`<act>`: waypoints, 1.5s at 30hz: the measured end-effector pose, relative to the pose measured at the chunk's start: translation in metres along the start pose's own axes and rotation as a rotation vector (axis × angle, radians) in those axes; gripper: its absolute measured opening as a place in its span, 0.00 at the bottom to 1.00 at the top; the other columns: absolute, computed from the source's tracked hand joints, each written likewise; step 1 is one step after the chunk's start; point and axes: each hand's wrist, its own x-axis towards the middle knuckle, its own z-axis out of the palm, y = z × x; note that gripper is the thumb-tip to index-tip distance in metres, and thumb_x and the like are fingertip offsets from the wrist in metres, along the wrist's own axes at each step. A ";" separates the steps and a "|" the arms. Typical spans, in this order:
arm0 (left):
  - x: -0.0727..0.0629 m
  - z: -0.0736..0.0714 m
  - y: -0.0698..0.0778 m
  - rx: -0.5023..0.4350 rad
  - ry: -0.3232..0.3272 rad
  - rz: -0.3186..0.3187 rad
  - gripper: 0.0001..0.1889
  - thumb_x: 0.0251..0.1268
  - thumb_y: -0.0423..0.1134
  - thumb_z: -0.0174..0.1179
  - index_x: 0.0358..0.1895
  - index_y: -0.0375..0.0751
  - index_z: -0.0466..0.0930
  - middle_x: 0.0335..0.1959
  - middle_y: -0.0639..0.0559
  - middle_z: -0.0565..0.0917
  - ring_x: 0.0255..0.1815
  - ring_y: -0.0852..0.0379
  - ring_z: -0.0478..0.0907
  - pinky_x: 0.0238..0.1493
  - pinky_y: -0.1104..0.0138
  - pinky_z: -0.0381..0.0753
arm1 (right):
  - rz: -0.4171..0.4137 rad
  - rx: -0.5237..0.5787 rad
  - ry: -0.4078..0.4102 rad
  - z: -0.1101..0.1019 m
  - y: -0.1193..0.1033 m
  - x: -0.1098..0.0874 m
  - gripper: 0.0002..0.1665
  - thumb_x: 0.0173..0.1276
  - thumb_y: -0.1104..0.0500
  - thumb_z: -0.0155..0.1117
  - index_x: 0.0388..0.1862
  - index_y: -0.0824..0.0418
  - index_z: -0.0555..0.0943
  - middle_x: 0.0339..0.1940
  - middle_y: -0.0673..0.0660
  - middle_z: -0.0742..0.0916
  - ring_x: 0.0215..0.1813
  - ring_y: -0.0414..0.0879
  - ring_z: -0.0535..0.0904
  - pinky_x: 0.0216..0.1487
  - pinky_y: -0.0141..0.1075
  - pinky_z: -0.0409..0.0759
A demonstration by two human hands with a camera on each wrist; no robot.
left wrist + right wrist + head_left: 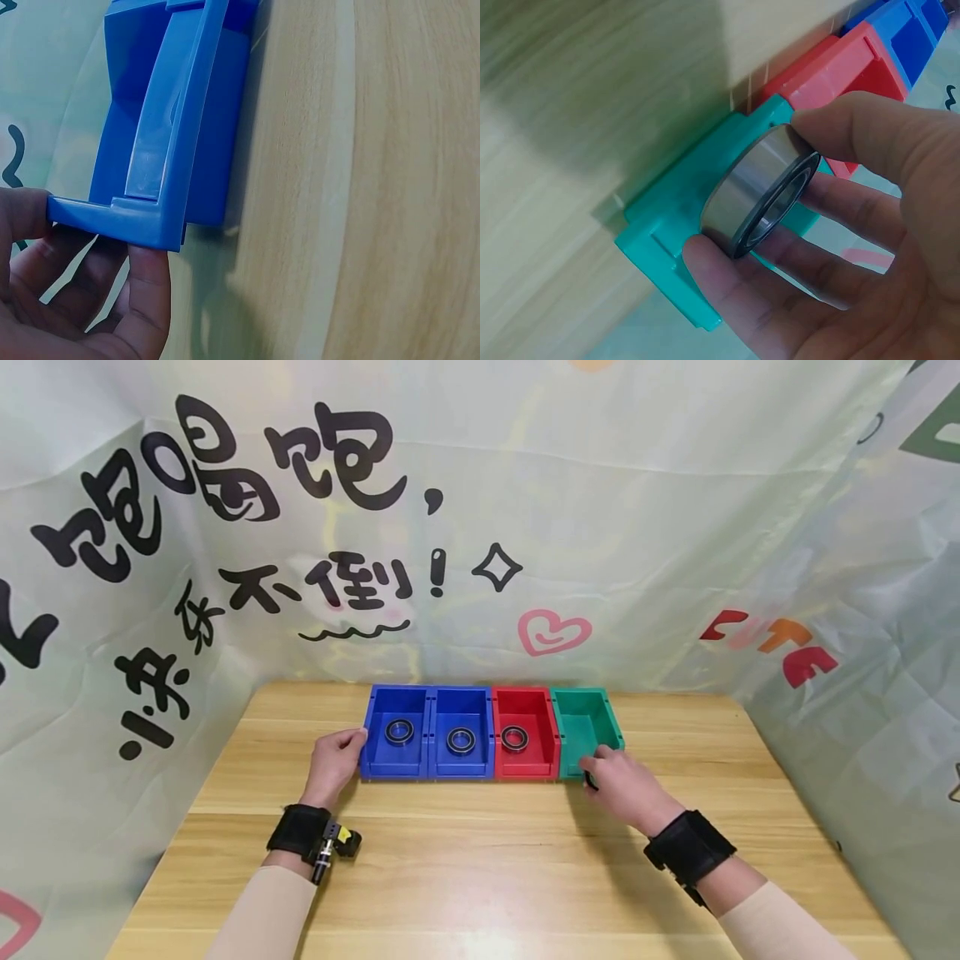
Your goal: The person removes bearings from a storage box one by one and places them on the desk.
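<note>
My left hand [333, 768] grips the side wall of the leftmost blue bin [150, 221], thumb on the rim and fingers beneath it in the left wrist view. A ball bearing [750, 180] with a shiny steel outer ring is held on edge between the thumb and fingers of my right hand [630, 789]. That hand is at the front of the green bin [592, 714], with the bearing just over its front lip. In the head view, the fingers mostly cover this bearing.
Beside the leftmost bin stand a second blue bin [461, 702] and a red bin [525, 702], in one row with the green one. Each blue bin and the red one has a bearing lying flat inside. The wooden table [480, 868] ends at printed cloth walls [645, 527].
</note>
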 end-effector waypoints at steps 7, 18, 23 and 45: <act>0.000 0.000 0.001 -0.009 0.006 -0.017 0.21 0.71 0.50 0.52 0.54 0.38 0.82 0.48 0.41 0.83 0.47 0.48 0.76 0.48 0.59 0.74 | 0.020 0.024 -0.004 0.010 -0.002 -0.007 0.11 0.54 0.62 0.72 0.36 0.63 0.83 0.25 0.52 0.74 0.27 0.44 0.69 0.27 0.36 0.72; 0.000 0.000 0.002 -0.045 -0.001 -0.023 0.21 0.71 0.49 0.52 0.54 0.38 0.82 0.45 0.40 0.84 0.38 0.52 0.80 0.35 0.65 0.80 | 0.065 0.065 -0.060 0.023 -0.004 -0.012 0.13 0.54 0.61 0.72 0.39 0.63 0.83 0.28 0.53 0.75 0.29 0.45 0.69 0.29 0.37 0.73; 0.000 0.000 0.003 -0.062 -0.008 -0.018 0.21 0.72 0.49 0.52 0.55 0.37 0.81 0.45 0.39 0.84 0.37 0.52 0.81 0.37 0.62 0.82 | 0.053 0.065 -0.056 0.030 -0.004 -0.013 0.13 0.53 0.61 0.72 0.38 0.63 0.82 0.28 0.53 0.76 0.29 0.44 0.69 0.30 0.36 0.73; 0.000 0.000 0.002 -0.023 0.000 -0.028 0.21 0.71 0.50 0.52 0.54 0.38 0.82 0.46 0.41 0.83 0.43 0.50 0.78 0.41 0.62 0.78 | 0.109 0.080 -0.059 0.039 -0.008 -0.019 0.13 0.53 0.57 0.73 0.36 0.60 0.82 0.29 0.53 0.75 0.30 0.44 0.70 0.32 0.38 0.75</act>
